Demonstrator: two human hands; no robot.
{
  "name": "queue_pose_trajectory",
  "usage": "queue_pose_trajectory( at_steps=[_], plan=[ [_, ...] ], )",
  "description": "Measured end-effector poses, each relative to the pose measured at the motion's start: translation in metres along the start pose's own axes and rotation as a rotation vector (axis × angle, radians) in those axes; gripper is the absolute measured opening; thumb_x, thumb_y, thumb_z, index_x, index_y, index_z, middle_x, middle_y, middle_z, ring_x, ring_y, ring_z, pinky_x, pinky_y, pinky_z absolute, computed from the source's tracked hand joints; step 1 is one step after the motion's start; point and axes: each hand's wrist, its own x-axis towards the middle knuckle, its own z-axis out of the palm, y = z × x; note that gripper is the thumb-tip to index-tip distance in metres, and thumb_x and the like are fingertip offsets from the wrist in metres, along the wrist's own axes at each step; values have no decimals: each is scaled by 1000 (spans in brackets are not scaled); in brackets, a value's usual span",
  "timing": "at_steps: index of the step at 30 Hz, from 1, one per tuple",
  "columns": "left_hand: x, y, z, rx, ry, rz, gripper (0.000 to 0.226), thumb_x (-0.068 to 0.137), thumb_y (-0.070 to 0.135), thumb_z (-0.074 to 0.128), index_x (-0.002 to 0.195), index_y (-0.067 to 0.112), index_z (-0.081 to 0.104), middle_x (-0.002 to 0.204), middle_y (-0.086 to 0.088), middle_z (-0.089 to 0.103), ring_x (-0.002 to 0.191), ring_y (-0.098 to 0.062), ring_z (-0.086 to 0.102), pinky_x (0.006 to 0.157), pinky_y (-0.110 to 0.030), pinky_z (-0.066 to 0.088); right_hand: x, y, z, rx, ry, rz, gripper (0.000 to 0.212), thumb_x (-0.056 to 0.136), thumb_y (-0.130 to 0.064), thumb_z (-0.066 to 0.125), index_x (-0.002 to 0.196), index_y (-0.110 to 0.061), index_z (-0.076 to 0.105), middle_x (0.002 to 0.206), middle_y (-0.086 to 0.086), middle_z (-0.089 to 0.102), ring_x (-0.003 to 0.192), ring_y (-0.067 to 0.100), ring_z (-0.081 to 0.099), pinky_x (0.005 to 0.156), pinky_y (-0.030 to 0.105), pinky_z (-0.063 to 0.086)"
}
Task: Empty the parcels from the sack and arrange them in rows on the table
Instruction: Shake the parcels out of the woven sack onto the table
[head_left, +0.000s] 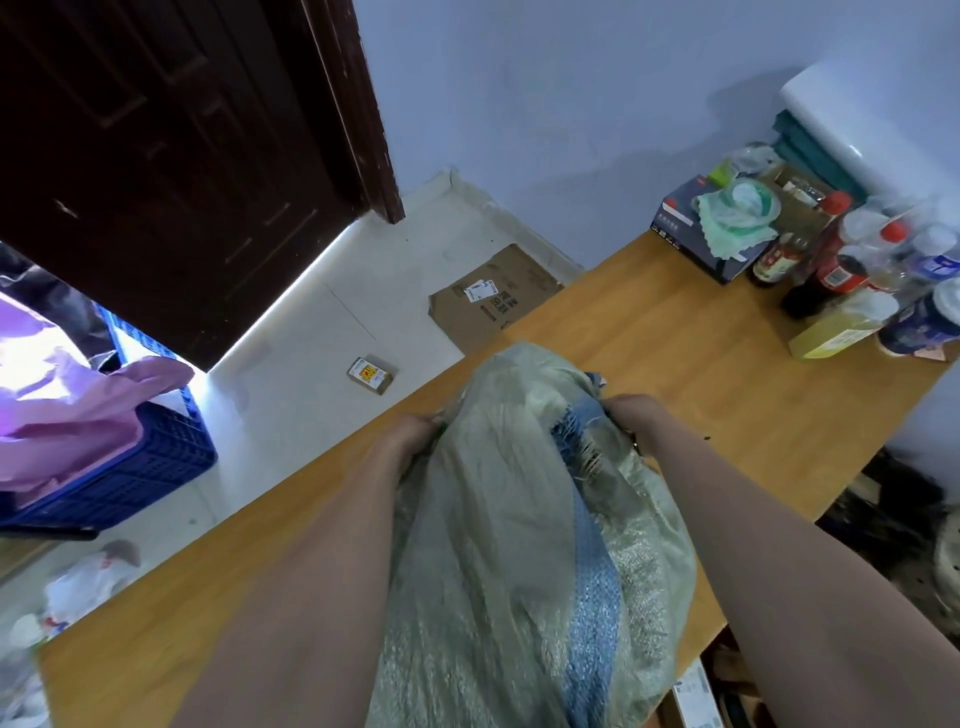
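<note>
A grey-green woven sack (498, 519) with a blue stripe lies lengthwise on the wooden table (701, 364), bulging with hidden contents. My left hand (410, 434) grips the sack's left side near its far end. My right hand (631, 415) grips the frayed blue edge on the right side. No parcel from the sack shows on the table. A small cardboard parcel (370, 374) with a yellow label lies on the floor beyond the table.
Bottles and jars (852, 275), a dark box (696, 228) and a green plastic bag crowd the table's far right corner. A flattened cardboard sheet (493, 296) lies on the floor. A blue crate (130, 467) with pink plastic stands at left by a dark door.
</note>
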Motion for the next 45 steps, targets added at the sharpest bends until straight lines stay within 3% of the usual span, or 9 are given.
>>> queue_pose_trajectory(
  at_steps=[4,12,16,22,26,31,33,37,45],
  plan=[
    [-24,-6,-11,-210,118,10,28,92,39,60,89,11,62,100,-13,67,93,-31,66,88,-44,55,-21,-14,8,15,24,-113,15,96,-16,63,105,-4,65,87,15,63,65,24,57,57,32,51],
    [-94,-31,-45,-398,274,158,28,99,16,50,102,-6,66,76,-26,61,53,-19,54,37,-15,38,-81,-53,25,-77,34,-426,19,102,-16,49,86,-16,59,69,10,49,58,19,40,52,28,28],
    [-130,-54,-80,-516,318,217,30,96,17,49,70,14,63,79,-17,54,60,-19,46,56,-29,35,-126,-71,28,-256,34,-586,14,103,-22,49,98,-15,59,67,4,47,60,17,41,50,28,28],
    [-194,-72,-106,-630,300,237,20,87,27,59,87,10,70,76,-13,68,64,-27,63,58,-27,50,-187,-74,48,-312,28,-804,19,102,-17,47,103,-4,60,92,11,55,80,23,51,62,29,37],
    [-223,-79,-103,-512,246,280,48,81,62,62,79,15,69,68,-1,67,65,-20,62,64,-29,50,-220,-65,69,-206,-19,-853,16,102,-20,50,94,-8,56,81,4,55,76,19,51,63,28,38],
    [-237,-90,-96,-466,232,433,18,77,20,65,81,7,76,85,-13,74,84,-33,67,75,-44,56,-243,-56,85,-180,-83,-866,16,101,-25,52,106,-9,56,97,8,60,88,23,54,71,29,40],
    [-246,-91,-94,-489,290,440,28,88,8,56,66,11,71,62,-3,68,61,-26,58,52,-29,52,-244,-52,84,-171,-115,-874,19,103,-21,49,110,-8,59,98,9,61,86,21,54,64,26,41],
    [-252,-101,-101,-635,351,445,23,97,26,59,91,10,75,84,-7,75,76,-23,71,65,-26,54,-247,-45,75,-169,-100,-894,22,104,-14,47,88,-7,59,66,3,44,63,17,38,51,24,27],
    [-257,-110,-107,-739,394,516,29,102,24,50,90,9,73,95,-16,74,96,-34,69,94,-44,53,-248,-52,65,-302,-46,-922,36,104,-25,43,101,8,58,75,9,49,68,21,43,61,31,30]
  ],
)
